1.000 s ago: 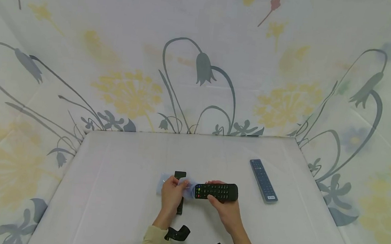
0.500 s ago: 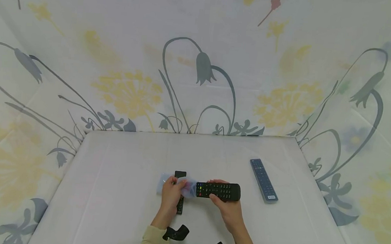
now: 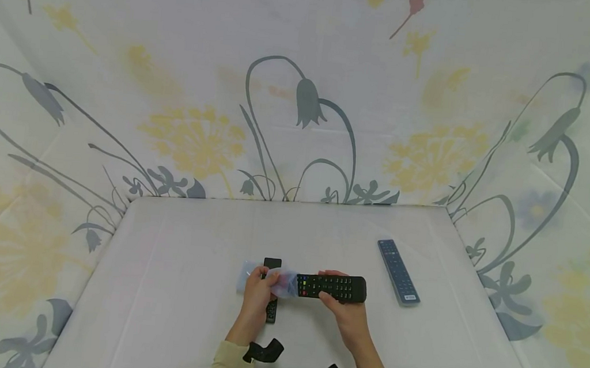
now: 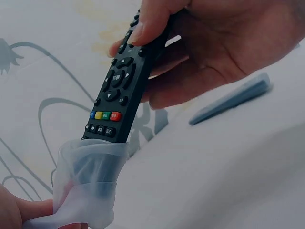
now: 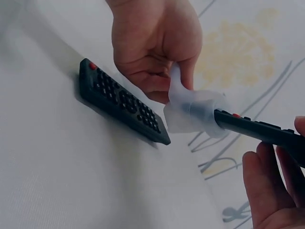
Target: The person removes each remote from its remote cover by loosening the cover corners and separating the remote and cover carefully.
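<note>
My right hand [image 3: 350, 321] holds a black remote control [image 3: 337, 288] crosswise over the table, thumb on its button face and fingers beneath. Around the remote's left end sits a translucent, bluish soft remote cover [image 3: 285, 284]. My left hand [image 3: 254, 299] pinches the loose end of that cover between thumb and fingers. In the left wrist view the cover's rolled-back rim [image 4: 93, 143] lies just below the coloured buttons [image 4: 106, 115]. Under my left hand a second black remote [image 5: 125, 102] lies on the table, partly hidden in the head view.
A third remote [image 3: 398, 273], bluish with a white label, lies on the table at the right. A flat bluish translucent piece [image 3: 244, 277] lies left of my left hand. Flower-patterned cloth [image 3: 297, 149] rises behind the white table [image 3: 181, 313] and at both sides.
My right hand and the remote have shifted slightly right, my left hand slightly left with the cover's end. The cover looks stretched a little longer between them.
</note>
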`<state>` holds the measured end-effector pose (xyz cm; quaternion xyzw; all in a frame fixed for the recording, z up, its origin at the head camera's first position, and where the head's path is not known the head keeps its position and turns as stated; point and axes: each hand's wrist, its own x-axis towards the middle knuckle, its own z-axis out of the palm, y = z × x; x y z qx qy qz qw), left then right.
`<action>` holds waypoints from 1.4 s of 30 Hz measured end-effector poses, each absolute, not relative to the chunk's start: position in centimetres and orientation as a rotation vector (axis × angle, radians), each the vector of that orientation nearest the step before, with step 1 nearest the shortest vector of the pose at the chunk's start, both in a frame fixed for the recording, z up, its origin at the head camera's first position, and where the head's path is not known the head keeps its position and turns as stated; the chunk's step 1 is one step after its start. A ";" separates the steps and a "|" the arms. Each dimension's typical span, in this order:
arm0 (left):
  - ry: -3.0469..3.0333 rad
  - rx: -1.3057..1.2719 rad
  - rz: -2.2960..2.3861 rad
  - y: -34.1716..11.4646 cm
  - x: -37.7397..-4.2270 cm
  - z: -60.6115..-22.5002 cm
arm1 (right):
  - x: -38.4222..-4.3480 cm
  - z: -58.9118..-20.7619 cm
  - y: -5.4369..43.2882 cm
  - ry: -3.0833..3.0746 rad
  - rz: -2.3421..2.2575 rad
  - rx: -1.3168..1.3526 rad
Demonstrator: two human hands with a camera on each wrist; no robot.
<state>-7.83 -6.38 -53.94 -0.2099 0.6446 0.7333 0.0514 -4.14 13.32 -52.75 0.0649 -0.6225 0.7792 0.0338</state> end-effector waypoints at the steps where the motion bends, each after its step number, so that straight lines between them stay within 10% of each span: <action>1: 1.938 -0.629 2.245 -6.4 -7.8 -53.9 | -4.1 -52.7 13.4 -1.912 2.406 0.191; 42: 2.900 -0.109 1.789 -4.0 -6.4 -52.5 | -3.9 -51.9 13.1 -1.732 2.467 -0.050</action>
